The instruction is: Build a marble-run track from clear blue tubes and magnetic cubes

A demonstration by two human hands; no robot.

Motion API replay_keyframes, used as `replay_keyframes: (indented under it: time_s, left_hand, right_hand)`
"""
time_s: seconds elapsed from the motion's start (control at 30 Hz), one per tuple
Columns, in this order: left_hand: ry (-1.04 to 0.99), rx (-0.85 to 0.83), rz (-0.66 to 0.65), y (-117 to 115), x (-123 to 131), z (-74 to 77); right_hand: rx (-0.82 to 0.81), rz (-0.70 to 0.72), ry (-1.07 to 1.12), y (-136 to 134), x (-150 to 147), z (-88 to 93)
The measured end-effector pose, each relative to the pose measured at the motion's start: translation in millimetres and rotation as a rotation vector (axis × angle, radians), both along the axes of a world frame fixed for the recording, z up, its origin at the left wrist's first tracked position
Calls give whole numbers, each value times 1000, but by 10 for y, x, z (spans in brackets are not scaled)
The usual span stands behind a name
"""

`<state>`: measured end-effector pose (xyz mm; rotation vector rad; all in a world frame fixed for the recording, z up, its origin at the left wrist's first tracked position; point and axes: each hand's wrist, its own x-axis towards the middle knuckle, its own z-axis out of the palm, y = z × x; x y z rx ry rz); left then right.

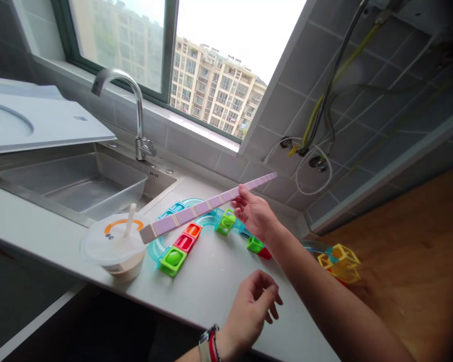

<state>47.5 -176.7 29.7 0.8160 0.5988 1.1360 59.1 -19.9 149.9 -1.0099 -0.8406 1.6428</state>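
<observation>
My right hand (pixel 253 213) is closed around a long lilac bar (pixel 207 205) marked with pale cross bands, gripping it beyond its middle. The bar slants over the counter, its grey near end in front of the cup lid. My left hand (pixel 251 306) hangs over the counter's front part, fingers loosely bent and apart, with nothing visible in it. Below the bar lies a curved run of translucent blue toy track (pixel 156 246) with a green block (pixel 172 260), a red block (pixel 184 243) and an orange block (pixel 193 230). More green blocks (pixel 225 222) stand near my right hand.
A lidded drink cup (pixel 124 266) with a straw stands at the counter's left. Behind it is a sink (pixel 162 188) with a faucet (pixel 139 115) and a plastic bin (pixel 128 193). Yellow frame blocks (pixel 345 264) are at the right. Cables (pixel 324 100) hang from the wall.
</observation>
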Motion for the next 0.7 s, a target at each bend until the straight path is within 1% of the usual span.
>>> replay_keyframes:
  time_s: [0.03,0.1,0.17,0.23,0.3,0.37,0.43,0.53,0.63,0.7]
  left_hand:
    - [40,39,-67,67,7,3]
    - [100,122,-144,150,-28,-13]
    - [120,140,-170,188,-90,-75]
    - [94,82,-140,202,-130,-171]
    - [40,22,-92,203,-133,-266]
    - [-5,-5,-94,197,-113,-326]
    - [-28,-17,-120,187,-97,-343]
    - [-24,-32,-124,168,-106,-322]
    - [-5,-37,-121,131,-150,-324]
    - [8,-36,-115,96,-193,-362]
  right_hand:
    - [-41,-2,-10,185,-136,-38]
    - [-102,-24,-9,489,-346,-149]
    - [-126,-67,16,723,-446,-268]
    - [-128,-114,44,915,-448,-370]
    - [-137,-164,58,1088,-398,-452]
    - [-157,-203,60,1259,-334,-522]
    - [-182,-233,53,1430,-266,-583]
    - [-228,-280,22,1653,-124,-650]
    - [-266,-319,-20,1786,83,-699]
    - [-280,-335,-49,1824,222,-743]
